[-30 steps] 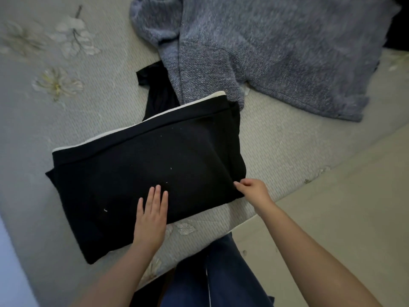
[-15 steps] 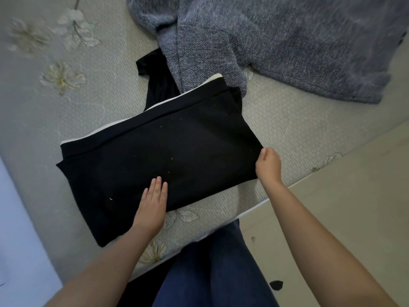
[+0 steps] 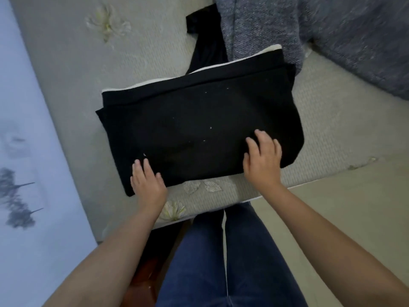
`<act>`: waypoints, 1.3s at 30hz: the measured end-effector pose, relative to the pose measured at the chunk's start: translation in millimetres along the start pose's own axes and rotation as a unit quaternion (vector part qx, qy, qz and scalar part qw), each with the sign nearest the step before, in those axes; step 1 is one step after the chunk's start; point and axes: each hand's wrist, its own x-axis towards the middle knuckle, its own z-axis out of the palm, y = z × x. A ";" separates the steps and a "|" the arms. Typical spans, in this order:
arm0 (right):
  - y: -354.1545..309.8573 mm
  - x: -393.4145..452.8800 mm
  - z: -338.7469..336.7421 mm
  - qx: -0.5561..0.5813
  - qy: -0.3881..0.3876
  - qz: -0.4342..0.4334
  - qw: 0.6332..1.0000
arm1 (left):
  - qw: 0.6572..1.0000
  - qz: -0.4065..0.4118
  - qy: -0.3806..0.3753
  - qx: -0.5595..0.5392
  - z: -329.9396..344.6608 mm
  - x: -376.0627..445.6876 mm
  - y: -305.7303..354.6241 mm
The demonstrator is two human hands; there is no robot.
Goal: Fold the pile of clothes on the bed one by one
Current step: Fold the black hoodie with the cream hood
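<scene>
Both hands' fingers [image 3: 262, 140] flat on black garment [image 3: 199, 120]

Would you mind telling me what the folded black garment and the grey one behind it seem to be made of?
Folded black garment: likely smooth matte cotton-type knit; pale lint specks cling to it. Grey garment: seemingly a coarser heathered knit, with mottled, nubbly texture.

Your folded garment [image 3: 199, 129] lies on the bed [image 3: 332, 120] near its front edge. Your left hand [image 3: 148, 185] rests on its near left part, your right hand [image 3: 262, 160] on its near right. Behind it, to the right, lies the knit sweater [image 3: 309, 36].
</scene>
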 end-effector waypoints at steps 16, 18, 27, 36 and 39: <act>-31.0 2.9 58.7 -0.239 -0.250 -0.206 0.916 | 0.917 -0.261 0.015 -0.301 -1.6 25.9 -125.7; -30.2 4.6 56.3 -0.237 -0.249 -0.199 0.918 | 0.924 -0.264 -0.022 -0.276 0.8 33.6 -126.9; -39.2 -3.1 52.7 -0.275 -0.187 -0.201 0.921 | 0.992 0.077 0.089 -0.050 7.9 6.0 -71.6; -47.3 -15.2 53.3 -0.233 -0.174 -0.122 0.949 | 0.918 0.277 -0.125 0.255 45.4 18.9 -22.3; -53.3 -3.6 56.5 -0.221 -0.160 -0.132 0.953 | 0.916 0.277 -0.153 0.246 37.9 23.1 -18.0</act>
